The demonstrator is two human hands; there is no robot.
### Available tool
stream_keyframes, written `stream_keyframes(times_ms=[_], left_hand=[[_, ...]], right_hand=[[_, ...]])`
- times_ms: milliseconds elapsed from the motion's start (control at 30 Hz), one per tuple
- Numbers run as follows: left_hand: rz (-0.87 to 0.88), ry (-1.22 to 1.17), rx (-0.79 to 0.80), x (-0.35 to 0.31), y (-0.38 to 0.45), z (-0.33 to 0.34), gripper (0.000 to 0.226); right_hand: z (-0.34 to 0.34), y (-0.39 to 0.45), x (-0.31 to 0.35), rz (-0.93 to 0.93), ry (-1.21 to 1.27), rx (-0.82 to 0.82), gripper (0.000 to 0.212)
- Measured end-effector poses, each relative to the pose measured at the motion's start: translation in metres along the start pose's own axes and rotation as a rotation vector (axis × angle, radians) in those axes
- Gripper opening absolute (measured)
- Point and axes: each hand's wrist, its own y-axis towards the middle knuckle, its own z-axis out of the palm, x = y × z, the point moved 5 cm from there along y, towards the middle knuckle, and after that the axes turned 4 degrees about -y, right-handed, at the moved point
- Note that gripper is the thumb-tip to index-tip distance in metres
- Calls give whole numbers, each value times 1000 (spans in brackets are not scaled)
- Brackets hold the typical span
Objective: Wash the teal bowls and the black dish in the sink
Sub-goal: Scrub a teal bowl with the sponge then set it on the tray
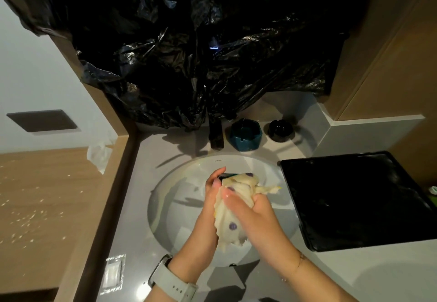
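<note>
Head view: a teal bowl (224,176) is held over the sink (179,197), mostly wrapped in a cream cloth (233,207) with purple dots; only a sliver of teal rim is seen by the left fingertips. The left hand (208,209) is curled round the bowl from the left side, thumb laid on the cloth. The right hand (255,211) is closed on the cloth, fingers pressed across it, with a bunched tail of cloth sticking out to the right. Both hands are kept above the basin's middle. A second teal bowl (246,136) is set on the counter (146,207) behind the sink, just right of the tap (216,136). The black dish (281,130) is placed just right of that bowl, apart from it, near the back wall. A black tray (354,200) is laid on the counter right of the sink, its near left corner close to the basin rim. A white watch (170,278) is worn on the left wrist, a thin bracelet (301,259) on the right. A small clear packet (113,274) is seen on the counter's near left. Black plastic sheeting (201,53) is hung over the wall above the tap.
</note>
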Motion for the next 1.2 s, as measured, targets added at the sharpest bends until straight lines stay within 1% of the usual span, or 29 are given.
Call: stream_keyframes(times_ms=[67, 100, 133, 200, 267, 333, 367, 400, 467, 533, 567, 600, 633, 667, 700, 767, 800, 833, 867, 933, 967, 1000, 1033, 1067, 1100, 1133, 1167, 1200], left_hand=[[-112, -77, 57, 0, -5, 2, 39], [-150, -131, 66, -3, -7, 3, 43], [-159, -138, 55, -5, -9, 4, 43], [-121, -101, 59, -7, -7, 5, 42], [-62, -55, 47, -12, -2, 6, 44], [8, 36, 22, -12, 6, 7, 49], [58, 93, 0, -13, 10, 6, 51], [117, 168, -21, -15, 16, 3, 49], [221, 293, -20, -20, 22, 1, 33], [267, 376, 24, -19, 18, 0, 37], [276, 389, 25, -21, 14, 1, 39], [279, 389, 12, -23, 14, 3, 35], [270, 340, -2, -25, 12, 5, 31], [237, 272, -25, -29, 13, 8, 31], [161, 214, -18, -31, 12, 10, 38], [-74, 144, 52, -30, 8, 12, 62], [-171, 115, 86, -31, 3, 12, 68], [-234, 86, 103, -32, 0, 11, 70], [-259, 47, 120, -31, -2, 10, 69], [-217, 19, 145, -29, -3, 16, 66], [-185, 22, 123, -26, -6, 18, 64], [-142, 25, 92, -20, -7, 21, 61], [-96, 44, 41, -14, -9, 23, 59], [-28, 102, -27, -9, -8, 23, 57], [56, 186, -91, -7, -9, 21, 59], [126, 259, -137, -4, -11, 18, 63], [166, 309, -155, 0, -13, 16, 67], [204, 369, -135, 4, -14, 15, 68]], right_hand=[[1, -4, -4, -33, -122, 66, 4], [1, -5, -8, -61, -168, 95, 8], [2, -7, -8, -70, -183, 116, 14], [1, -8, -7, -85, -106, 118, 18], [-1, -5, -1, -57, 2, 76, 21], [-1, 1, 3, -44, 98, 32, 8], [-2, 4, 4, -54, 130, 14, 8], [-1, 7, 8, -42, 149, -5, 10], [-1, 13, 13, 9, 178, -49, 10], [-2, 17, 14, 30, 213, -63, 15], [-3, 19, 13, 6, 227, -61, 13], [-1, 18, 17, -10, 238, -59, 10], [0, 18, 19, -49, 244, -47, 11], [1, 15, 21, -74, 250, -62, 15], [-1, 14, 20, -113, 245, -71, 18], [-2, 9, 18, -162, 193, -86, 18], [-3, 6, 17, -168, 148, -85, 18], [-4, 5, 14, -179, 104, -72, 19], [-4, 2, 15, -187, 62, -59, 21], [-5, -1, 14, -192, -11, -18, 28], [-8, -1, 10, -177, -17, -17, 29], [-10, -2, 7, -136, 21, -38, 26], [-14, -2, 2, -87, 90, -49, 16], [-15, -2, 1, -14, 167, -42, 17], [-16, -2, -2, 32, 232, -6, 38], [-16, -4, -3, 74, 271, 31, 52], [-16, -4, -2, 85, 301, 57, 55], [-16, -4, -2, 107, 315, 67, 50]])
